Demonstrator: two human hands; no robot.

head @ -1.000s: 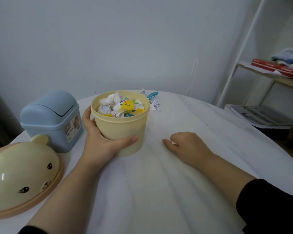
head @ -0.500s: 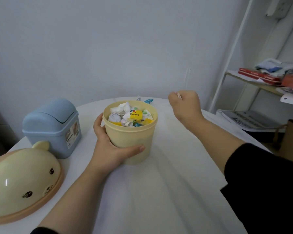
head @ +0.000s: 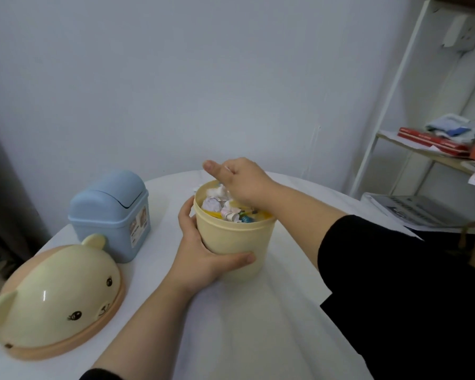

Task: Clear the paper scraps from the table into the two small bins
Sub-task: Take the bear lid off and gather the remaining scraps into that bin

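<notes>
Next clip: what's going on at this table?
A person's left hand grips the side of an open yellow bin that is nearly full of crumpled paper scraps. The right hand is over its mouth, fingers pointing down among them; whether it holds a scrap is hidden. A bear-faced lid lies on the table beside a closed blue bin.

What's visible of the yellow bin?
The yellow bin is a round tub, plastic by its look, with a wider band below the rim. It stands upright on the white table, open-topped, filled about to the rim with crumpled paper scraps. The left hand grips its side; the right hand hovers over its mouth.
</notes>
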